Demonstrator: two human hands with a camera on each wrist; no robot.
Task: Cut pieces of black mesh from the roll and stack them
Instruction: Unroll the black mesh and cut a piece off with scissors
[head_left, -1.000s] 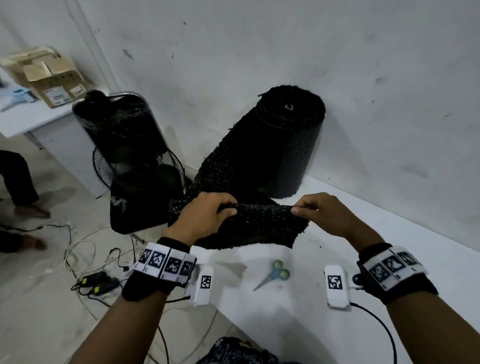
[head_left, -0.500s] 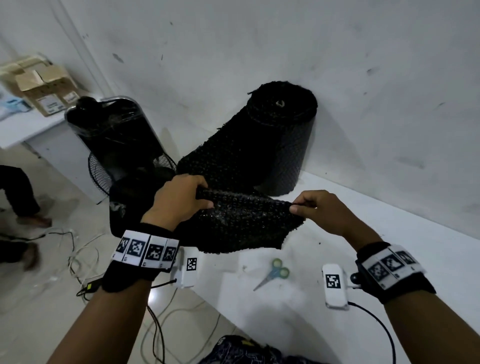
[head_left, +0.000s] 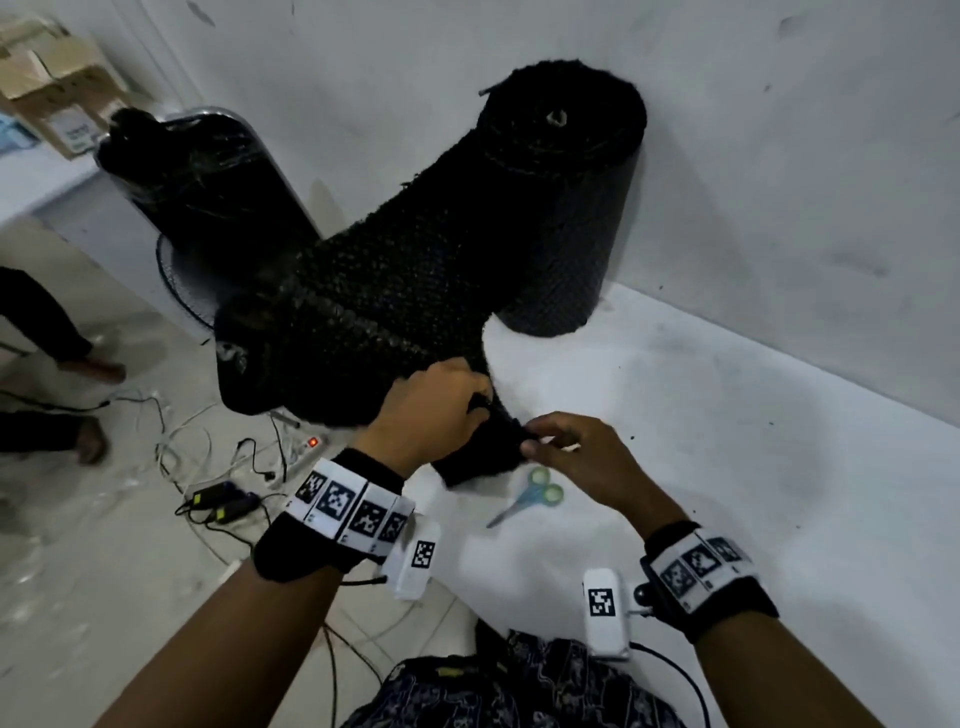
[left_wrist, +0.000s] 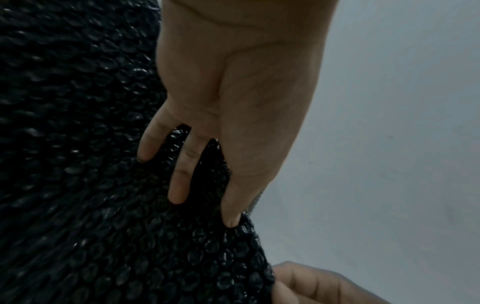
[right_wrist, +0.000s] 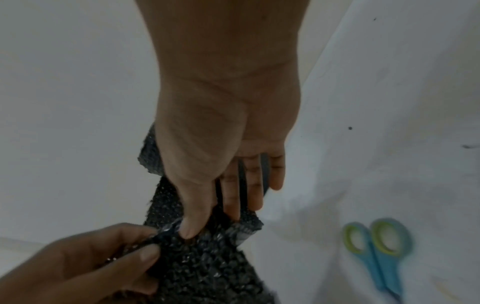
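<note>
Two hands were on the free end of the black woven plastic mesh, which ran unbroken from the upright black mesh roll standing on the white desk against the wall. The left hand gripped the gathered lower edge, fingers curled into the weave. The right hand pinched the same bunched corner between thumb and fingertips, the two hands almost touching. No cut piece and no stack was visible, so the task was judged to be at an early stage, with a length drawn out but not yet severed.

Risks noted:

1. The small scissors with blue blades and green-ringed handles lay on the desk just beneath the right hand. Neither hand was free to take them. Releasing one corner to reach could let the springy mesh recoil or sag over the desk edge, losing the measured length.
2. The roll stood on end. A hard or sideways pull on the sheet could tip it or drag it along the desk.
3. The mesh was bunched rather than spread flat. A cut made in this condition would likely run crooked and give uneven pieces that stack badly.
4. The open weave could snag on fingers or scissor tips, and the cut edge looked liable to fray.
5. Loose cables lay on the floor beside the desk; trailing mesh could catch there.
</note>
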